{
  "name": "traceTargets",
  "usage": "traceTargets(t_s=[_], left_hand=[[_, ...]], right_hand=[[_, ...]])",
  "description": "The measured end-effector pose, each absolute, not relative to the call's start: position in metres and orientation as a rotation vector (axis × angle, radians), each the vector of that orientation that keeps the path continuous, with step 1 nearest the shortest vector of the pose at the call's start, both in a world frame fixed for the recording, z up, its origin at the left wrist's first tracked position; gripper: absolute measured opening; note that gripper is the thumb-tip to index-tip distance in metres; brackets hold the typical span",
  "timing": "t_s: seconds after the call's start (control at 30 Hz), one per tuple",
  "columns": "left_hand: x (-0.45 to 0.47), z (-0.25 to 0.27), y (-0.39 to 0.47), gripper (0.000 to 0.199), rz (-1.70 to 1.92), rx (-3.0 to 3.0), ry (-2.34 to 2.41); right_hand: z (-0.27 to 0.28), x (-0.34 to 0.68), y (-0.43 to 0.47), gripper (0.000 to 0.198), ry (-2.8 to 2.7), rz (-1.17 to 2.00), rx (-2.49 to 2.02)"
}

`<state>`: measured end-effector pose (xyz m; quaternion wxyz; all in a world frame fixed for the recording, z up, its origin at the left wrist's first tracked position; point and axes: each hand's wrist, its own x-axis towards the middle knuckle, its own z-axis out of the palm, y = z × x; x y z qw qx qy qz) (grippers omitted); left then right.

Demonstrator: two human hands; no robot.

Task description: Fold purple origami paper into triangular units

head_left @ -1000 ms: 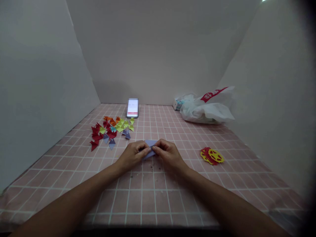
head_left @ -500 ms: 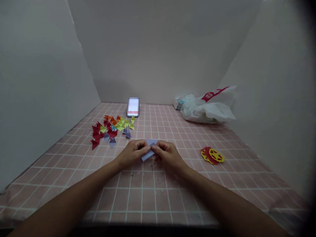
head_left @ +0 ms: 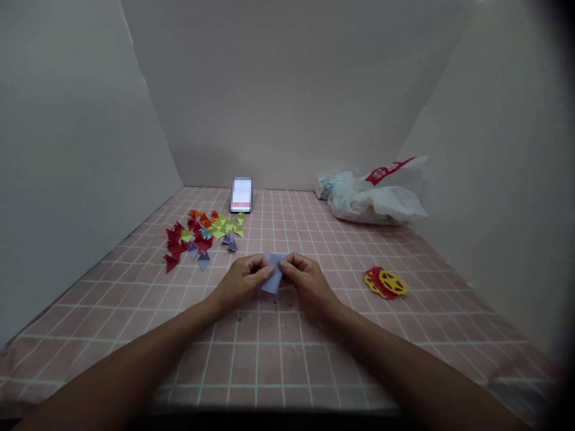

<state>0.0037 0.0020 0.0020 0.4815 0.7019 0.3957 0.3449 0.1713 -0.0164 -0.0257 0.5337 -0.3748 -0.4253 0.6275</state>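
Observation:
Between my two hands is a small piece of pale purple folded paper [head_left: 274, 277], held over the middle of the table. My left hand [head_left: 245, 276] pinches its left edge, thumb on top. On the opposite side my right hand [head_left: 306, 281] is closed on the paper's right edge, its thumb also on top. My fingertips hide parts of both edges. Beyond my left hand lies a group of small folded paper pieces: red ones [head_left: 176, 240], yellow ones [head_left: 220, 229], orange ones [head_left: 205, 220], purple ones [head_left: 203, 260] and a blue one [head_left: 205, 233].
A pink tablecloth with a white grid [head_left: 269, 374] covers the table. A phone [head_left: 241, 194] stands upright at the back. Back right are a white plastic bag [head_left: 377, 200] and a small box [head_left: 320, 188]. Yellow and red cut-out discs [head_left: 387, 283] lie right of my hands. Pale walls enclose the table.
The purple paper has turned in my fingers and now shows a flatter, more upright face. My right thumb has shifted slightly right, away from my left thumb.

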Motion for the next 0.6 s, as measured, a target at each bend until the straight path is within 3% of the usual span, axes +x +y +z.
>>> traceTargets(t_s=[0.17, 0.47, 0.6], left_hand=[[0.0048, 0.0042, -0.0009, 0.032, 0.925, 1.668, 0.999], [0.0078, 0.0002, -0.001, 0.032, 0.95, 1.578, 0.969], [0.0077, 0.0014, 0.0, 0.024, 0.864, 1.528, 0.969]], right_hand=[[-0.024, 0.1683, -0.0201, 0.03, -1.033, 1.68, -0.847], [-0.0249, 0.1689, -0.0207, 0.038, -1.215, 1.418, -1.04], [-0.0296, 0.1714, -0.019, 0.036, -1.315, 1.381, -1.098]])
